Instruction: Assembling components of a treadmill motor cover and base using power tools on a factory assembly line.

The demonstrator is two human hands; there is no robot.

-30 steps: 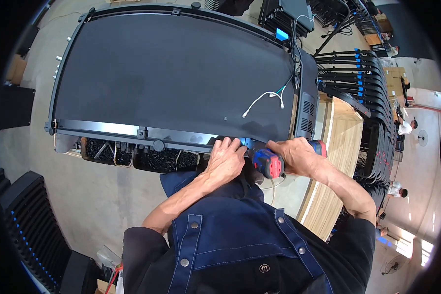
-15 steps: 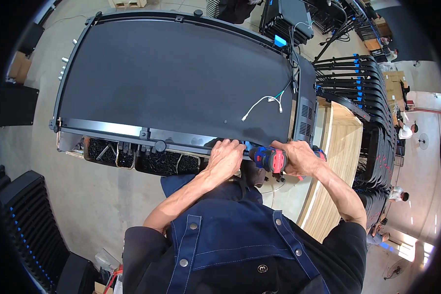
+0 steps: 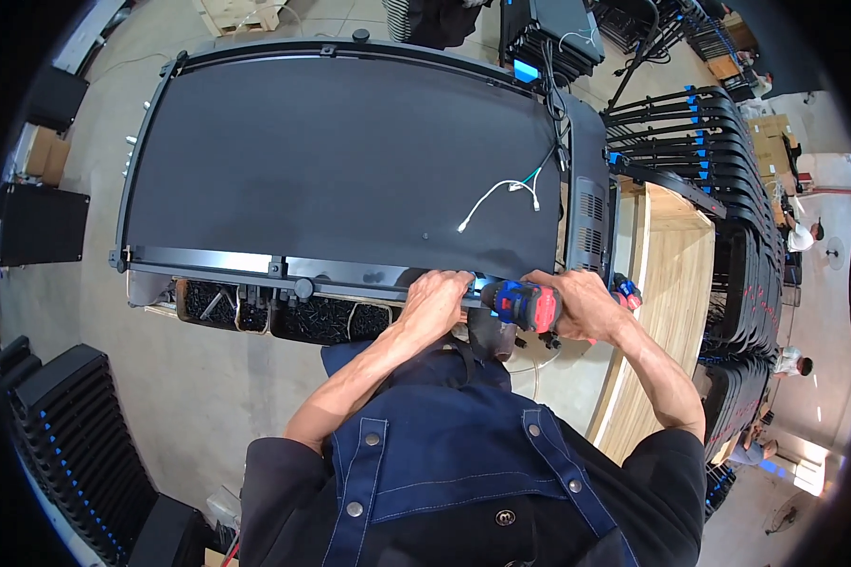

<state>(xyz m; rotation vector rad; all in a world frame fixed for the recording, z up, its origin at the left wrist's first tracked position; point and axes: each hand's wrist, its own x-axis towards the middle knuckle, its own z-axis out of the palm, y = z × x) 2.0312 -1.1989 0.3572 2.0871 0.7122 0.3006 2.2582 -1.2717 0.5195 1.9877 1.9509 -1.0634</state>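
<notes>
Drill (image 3: 525, 304) in red, blue and black sits at the near edge of the big black panel (image 3: 350, 170), toward its right end. The right hand (image 3: 581, 304) has its fingers curled tight around the back of the drill and holds it firmly. The front tip of the drill is hidden, so it is hard to tell just what it touches. The left hand (image 3: 435, 300) is just left of the drill. Its fingers are bent down and press on the near rail (image 3: 255, 266) of the panel. Whether that hand holds anything small cannot be seen. The two hands are close together, with the drill between them.

Both bare forearms come up from the person's body at the bottom. The person wears a dark blue apron (image 3: 444, 472) with round metal buttons.

The panel is wide and flat and lies on its back. A white wire (image 3: 496, 197) lies loose on it, near its right side. Under the near rail, to the left of the hands, are open boxes (image 3: 284, 314) full of small black screws.

To the right of the panel stands a light wooden board (image 3: 667, 312). Beyond that, a long row of black frames (image 3: 719, 132) with blue bits stands packed together. More black stacked parts (image 3: 76, 444) lie on the grey floor at the near left.
</notes>
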